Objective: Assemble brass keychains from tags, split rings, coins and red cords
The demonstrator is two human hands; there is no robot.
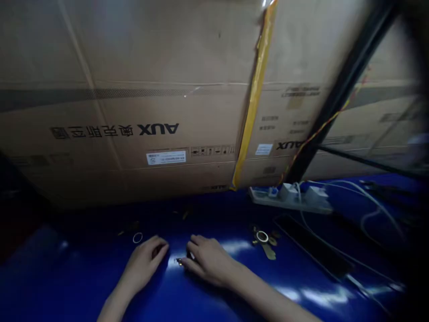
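My right hand (209,260) rests low over the blue tabletop, its fingers curled in. At its thumb tip a small shiny metal piece (180,261) pokes out, too small and dim to name, and a bit of something white shows between the fingers. To the left, my left hand (145,261) is closed, thumb against the curled fingers; whatever it may hold is hidden. Just beyond that hand lies a thin pale ring (137,238). Off to the right of my right hand, another ring (262,236) lies with several flat brass-coloured pieces (269,251) around it.
Large cardboard boxes (201,53) stand behind the blue table (83,286). At the right are a white power strip (291,200) with plugs, a dark phone-like slab (313,246) on a cable, and a black metal post (338,94). Small dark bits lie toward the back.
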